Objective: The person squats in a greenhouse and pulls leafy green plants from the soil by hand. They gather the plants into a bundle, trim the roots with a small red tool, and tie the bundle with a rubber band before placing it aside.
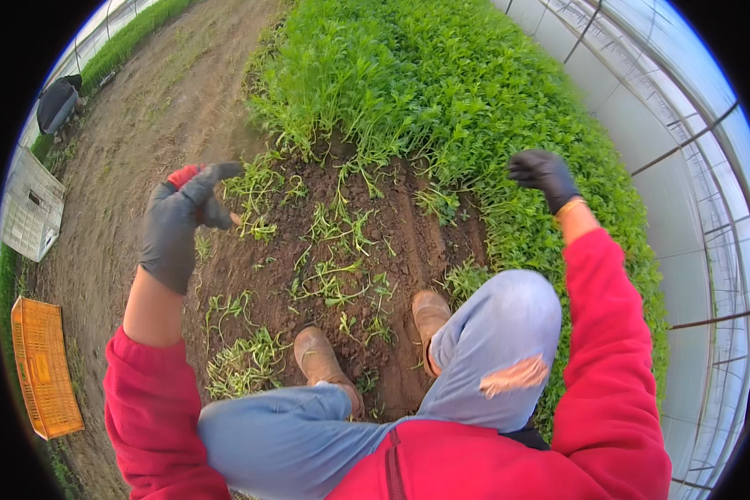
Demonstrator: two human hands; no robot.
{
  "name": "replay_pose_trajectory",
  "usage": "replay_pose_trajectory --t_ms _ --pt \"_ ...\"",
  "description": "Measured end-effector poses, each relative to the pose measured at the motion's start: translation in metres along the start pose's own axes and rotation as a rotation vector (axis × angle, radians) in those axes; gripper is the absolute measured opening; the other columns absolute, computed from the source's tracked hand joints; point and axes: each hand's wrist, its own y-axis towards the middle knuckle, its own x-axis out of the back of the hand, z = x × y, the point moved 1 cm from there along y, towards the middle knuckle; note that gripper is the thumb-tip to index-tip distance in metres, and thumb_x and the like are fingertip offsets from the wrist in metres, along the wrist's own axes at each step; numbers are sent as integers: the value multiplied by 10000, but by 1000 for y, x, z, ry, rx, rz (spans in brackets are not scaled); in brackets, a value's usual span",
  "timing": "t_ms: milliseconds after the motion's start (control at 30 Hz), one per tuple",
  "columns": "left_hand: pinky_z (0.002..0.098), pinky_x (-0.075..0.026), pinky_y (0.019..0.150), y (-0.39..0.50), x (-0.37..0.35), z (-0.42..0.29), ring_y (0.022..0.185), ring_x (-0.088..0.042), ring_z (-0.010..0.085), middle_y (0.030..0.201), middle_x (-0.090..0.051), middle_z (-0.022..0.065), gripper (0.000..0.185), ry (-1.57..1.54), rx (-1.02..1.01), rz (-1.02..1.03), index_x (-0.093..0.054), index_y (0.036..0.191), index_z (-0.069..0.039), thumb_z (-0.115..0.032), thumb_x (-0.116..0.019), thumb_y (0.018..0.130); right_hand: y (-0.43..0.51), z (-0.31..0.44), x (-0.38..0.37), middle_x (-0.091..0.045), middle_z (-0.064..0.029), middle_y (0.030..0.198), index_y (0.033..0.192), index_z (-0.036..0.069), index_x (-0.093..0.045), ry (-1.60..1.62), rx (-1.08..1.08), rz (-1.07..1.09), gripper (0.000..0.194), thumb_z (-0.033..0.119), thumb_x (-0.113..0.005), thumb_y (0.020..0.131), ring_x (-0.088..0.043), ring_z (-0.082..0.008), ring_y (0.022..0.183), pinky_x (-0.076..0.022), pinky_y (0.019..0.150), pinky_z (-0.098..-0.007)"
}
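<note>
My left hand, in a dark grey glove, is raised over the soil at the left of the bed. Its forefinger and thumb are apart, with a bare thumb tip showing. A red patch shows by the fingers; whether it is a covering or an object is unclear. My right hand, in a black glove, is curled above the leafy green crop, with nothing visible in it. Between the hands, uprooted or cut greens lie scattered on brown soil. A larger heap of greens lies beside my left boot.
My right boot stands on the soil beneath my raised knee. An orange plastic crate and a pale crate stand along the left. Farther up is a dark covered object. A plastic greenhouse wall with metal bars curves along the right.
</note>
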Motion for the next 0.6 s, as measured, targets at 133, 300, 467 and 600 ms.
replay_pose_trajectory --t_ms 133,300,467,600 --pt "247 -455 504 53 -32 38 494 -539 125 585 -571 34 265 36 135 85 -644 963 6 -231 -552 890 104 -83 -92 -647 -157 880 901 4 -635 -567 2 200 308 296 -618 805 -629 -244 793 -506 684 -337" --pt "266 -482 519 113 -74 111 499 -562 135 597 -588 34 282 -74 316 82 -623 997 34 -216 -550 887 160 -173 -155 -597 -224 1066 1038 15 -581 -1114 -263 219 430 339 -668 768 -584 -355 987 -464 831 -408" --pt "266 -491 590 147 -125 185 564 -573 141 623 -586 35 255 -360 380 57 -616 1025 28 -174 -536 891 179 -228 -185 -608 -223 1046 1239 -17 -408 -1249 -438 319 557 331 -578 838 -585 -368 996 -470 825 -434" --pt "304 -515 632 150 -153 234 613 -580 159 653 -586 43 304 -527 446 56 -597 1057 40 -203 -544 883 205 -252 -178 -603 -232 1062 1213 -28 -443 -1227 -455 358 440 227 -500 859 -591 -368 987 -478 809 -435"
